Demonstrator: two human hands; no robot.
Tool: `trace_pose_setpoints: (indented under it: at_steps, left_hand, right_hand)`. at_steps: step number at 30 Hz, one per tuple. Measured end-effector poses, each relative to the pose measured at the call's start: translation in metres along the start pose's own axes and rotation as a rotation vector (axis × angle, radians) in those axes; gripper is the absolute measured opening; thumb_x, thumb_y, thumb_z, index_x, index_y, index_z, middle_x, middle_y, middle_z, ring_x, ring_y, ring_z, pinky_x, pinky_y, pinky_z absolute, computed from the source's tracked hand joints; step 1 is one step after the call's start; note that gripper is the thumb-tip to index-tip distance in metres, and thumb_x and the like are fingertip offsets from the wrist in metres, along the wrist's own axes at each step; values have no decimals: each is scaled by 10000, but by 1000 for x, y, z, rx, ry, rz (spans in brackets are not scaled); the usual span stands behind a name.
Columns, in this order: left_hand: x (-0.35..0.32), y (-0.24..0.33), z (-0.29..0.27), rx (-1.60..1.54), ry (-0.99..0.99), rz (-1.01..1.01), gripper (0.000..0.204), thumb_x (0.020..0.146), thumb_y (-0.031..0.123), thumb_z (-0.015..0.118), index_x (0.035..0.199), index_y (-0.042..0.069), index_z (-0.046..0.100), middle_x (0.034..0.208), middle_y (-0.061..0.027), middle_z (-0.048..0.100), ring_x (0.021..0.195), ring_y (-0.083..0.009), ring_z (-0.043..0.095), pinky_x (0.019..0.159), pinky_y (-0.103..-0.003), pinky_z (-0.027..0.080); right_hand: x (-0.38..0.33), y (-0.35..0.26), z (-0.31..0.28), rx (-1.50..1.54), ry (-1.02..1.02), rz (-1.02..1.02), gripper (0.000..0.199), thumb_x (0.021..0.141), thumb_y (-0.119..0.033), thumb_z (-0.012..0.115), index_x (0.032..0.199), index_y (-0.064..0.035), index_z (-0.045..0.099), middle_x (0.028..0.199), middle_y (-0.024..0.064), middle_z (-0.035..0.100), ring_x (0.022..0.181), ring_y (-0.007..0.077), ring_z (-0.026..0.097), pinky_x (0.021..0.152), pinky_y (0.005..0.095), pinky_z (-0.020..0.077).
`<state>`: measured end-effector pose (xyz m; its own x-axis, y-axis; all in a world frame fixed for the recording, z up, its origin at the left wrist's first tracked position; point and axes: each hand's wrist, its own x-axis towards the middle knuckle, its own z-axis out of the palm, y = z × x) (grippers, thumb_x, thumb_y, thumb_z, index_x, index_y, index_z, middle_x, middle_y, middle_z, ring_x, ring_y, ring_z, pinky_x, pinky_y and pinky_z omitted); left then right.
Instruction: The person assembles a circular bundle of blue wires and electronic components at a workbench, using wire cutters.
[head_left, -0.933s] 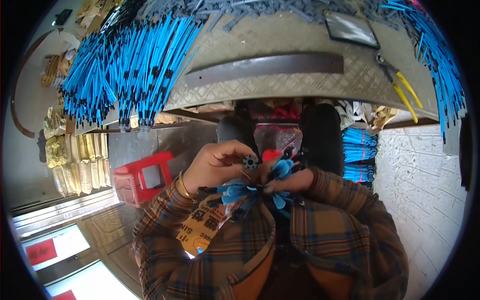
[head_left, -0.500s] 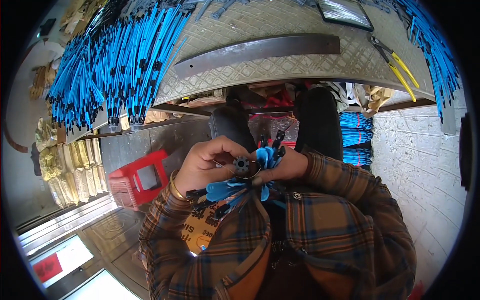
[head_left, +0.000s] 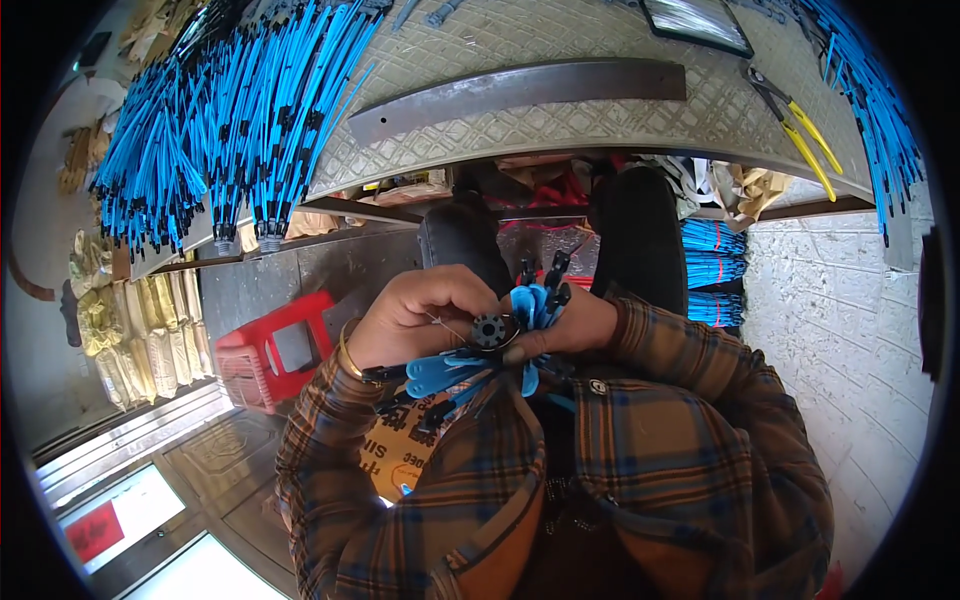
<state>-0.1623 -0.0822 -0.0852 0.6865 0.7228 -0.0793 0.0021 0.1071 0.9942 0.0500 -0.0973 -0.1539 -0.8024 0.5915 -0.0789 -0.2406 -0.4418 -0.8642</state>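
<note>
In front of my torso I hold a dark round notched hub (head_left: pixel 489 331) with its face turned up. Blue ribs with black end fittings (head_left: pixel 440 372) fan out from it to both sides. My right hand (head_left: pixel 578 326) is closed round the ribs at the hub's right, its thumb pressed beside the rim. At the hub's left, my left hand (head_left: pixel 412 318) is closed in a pinch on a thin wire (head_left: pixel 440 322) that runs toward the hub. The left fingertips are partly hidden, as is the hub's underside.
The workbench (head_left: pixel 440 140) ahead carries a curved metal strip (head_left: pixel 520 87), yellow-handled pliers (head_left: pixel 795 130) and piles of blue ribs (head_left: pixel 270 110). A red plastic stool (head_left: pixel 275 350) stands at left. Blue bundles (head_left: pixel 713 262) are stacked under the bench beside a white brick wall (head_left: pixel 830 300).
The hub has shifted slightly to the right, and the ribs on its left have swung a little. Both hands keep their hold, and more of the wire shows by my left fingers.
</note>
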Motion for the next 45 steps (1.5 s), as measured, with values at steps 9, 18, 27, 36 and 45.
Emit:
trace_pose_setpoints:
  at_steps: [9, 18, 27, 36, 45]
  left_hand:
    - [-1, -6, 0, -60, 18, -18, 229, 765, -147, 575, 948, -15, 608, 957, -105, 620, 907, -188, 617, 784, -272, 484]
    - [-3, 1, 3, -115, -16, -46, 184, 804, -102, 582, 975, -35, 605, 1011, -131, 634, 959, -193, 616, 817, -288, 493]
    - [-6, 5, 2, -54, -5, -96, 152, 825, -53, 599, 975, -32, 603, 977, -120, 648, 933, -181, 624, 824, -295, 497]
    - [-3, 4, 7, -91, 64, -23, 148, 811, -91, 587, 938, -19, 606, 969, -125, 648, 918, -182, 627, 814, -295, 494]
    - [-6, 0, -1, 14, -6, 12, 199, 765, -159, 547, 904, -24, 595, 1003, -126, 631, 939, -182, 617, 815, -289, 489]
  right_hand:
    - [0, 0, -1, 47, -31, 17, 280, 762, -160, 745, 990, -23, 658, 867, 12, 662, 807, 63, 567, 740, 237, 469]
    - [0, 0, 0, 32, -19, -16, 283, 760, -169, 748, 981, -17, 657, 867, 13, 662, 809, 65, 567, 744, 240, 468]
    - [-1, 0, 0, 47, -9, -27, 284, 770, -186, 738, 989, -22, 659, 897, 18, 662, 836, 72, 564, 763, 249, 462]
    - [-1, 1, 0, 51, -3, 1, 275, 768, -185, 740, 979, -27, 661, 890, 19, 663, 831, 75, 567, 763, 250, 463]
    - [-1, -6, 3, 8, -11, 19, 285, 755, -183, 751, 973, -24, 661, 892, 28, 668, 840, 78, 582, 759, 249, 468]
